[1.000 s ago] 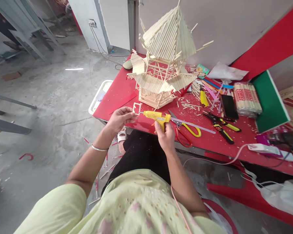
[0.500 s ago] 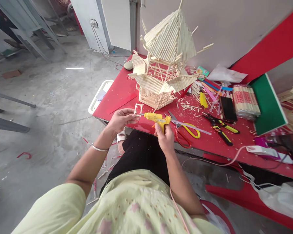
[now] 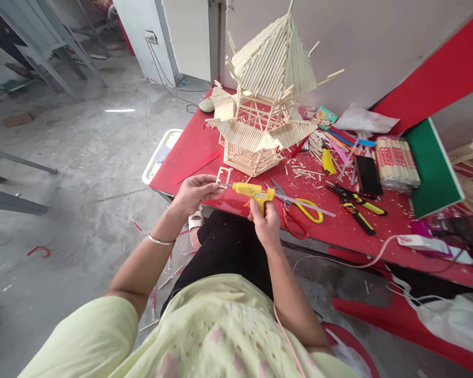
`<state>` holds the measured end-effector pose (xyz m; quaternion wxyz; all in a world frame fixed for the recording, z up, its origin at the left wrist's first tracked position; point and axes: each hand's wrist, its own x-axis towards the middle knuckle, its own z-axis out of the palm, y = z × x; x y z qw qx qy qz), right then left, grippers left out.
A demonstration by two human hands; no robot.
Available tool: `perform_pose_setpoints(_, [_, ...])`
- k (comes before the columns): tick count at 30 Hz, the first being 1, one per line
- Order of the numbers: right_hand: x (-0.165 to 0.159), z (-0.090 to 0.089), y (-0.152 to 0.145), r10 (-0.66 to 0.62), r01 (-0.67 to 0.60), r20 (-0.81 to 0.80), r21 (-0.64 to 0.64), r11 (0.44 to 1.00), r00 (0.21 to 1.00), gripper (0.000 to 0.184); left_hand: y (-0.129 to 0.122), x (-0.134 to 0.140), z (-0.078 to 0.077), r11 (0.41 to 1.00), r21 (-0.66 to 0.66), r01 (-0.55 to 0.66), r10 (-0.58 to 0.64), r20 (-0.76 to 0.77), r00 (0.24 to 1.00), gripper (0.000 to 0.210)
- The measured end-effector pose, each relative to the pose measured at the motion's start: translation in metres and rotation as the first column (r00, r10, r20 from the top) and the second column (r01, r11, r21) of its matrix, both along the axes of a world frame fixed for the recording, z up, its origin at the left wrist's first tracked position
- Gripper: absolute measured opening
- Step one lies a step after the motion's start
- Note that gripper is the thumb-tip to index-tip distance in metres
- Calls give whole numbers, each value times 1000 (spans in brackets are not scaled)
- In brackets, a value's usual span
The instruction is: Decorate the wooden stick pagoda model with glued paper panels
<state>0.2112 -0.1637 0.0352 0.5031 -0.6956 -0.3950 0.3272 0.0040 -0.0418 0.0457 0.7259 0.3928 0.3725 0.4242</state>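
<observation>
Between the fingertips of my left hand (image 3: pixel 197 193) is a small frame of pale wooden sticks (image 3: pixel 224 175), held just over the table's front edge. My right hand (image 3: pixel 266 223) is wrapped round the handle of a yellow hot glue gun (image 3: pixel 249 190). Its nozzle points left and meets the lower part of the stick frame, close to my left fingertips. A translucent glue stick (image 3: pixel 311 204) juts from the gun's back end. Behind my hands stands a tiered pagoda model (image 3: pixel 270 94) built of wooden sticks.
On the red table (image 3: pixel 185 152) to the right lie scissors (image 3: pixel 305 209), pliers (image 3: pixel 355 205), a yellow-handled cutter (image 3: pixel 328 160), a phone (image 3: pixel 368 176) and wrapped sticks (image 3: pixel 397 164). A green board (image 3: pixel 431 168) leans behind them. The gun's pink cord (image 3: pixel 350 265) hangs at the front edge.
The glue gun's rear and the glue stick have shifted slightly left. Both hands otherwise stay almost in place, with the nozzle still at the stick frame.
</observation>
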Motion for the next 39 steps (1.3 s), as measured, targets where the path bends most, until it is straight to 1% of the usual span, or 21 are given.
perform_pose_setpoints(10, [-1,-2,0,0,0,6,-4,1000,1000,55,0,1,-1,999,-23,-30,31,14,999,44])
perform_pose_setpoints(19, [-2,-4,1,-7,6,37,9,1000,999,51,1,1,0,997,-28,-68,66,-40,997,44])
perform_pose_setpoints(26, [-1,-5,2,-14,14,37,6,1000,999,52,0,3,-2,994,-30,-101,100,-47,994,42])
perform_pose_setpoints(39, [1,-11,2,-6,6,59,-6,1000,998,51,1,7,-6,992,-49,-120,118,-46,992,43])
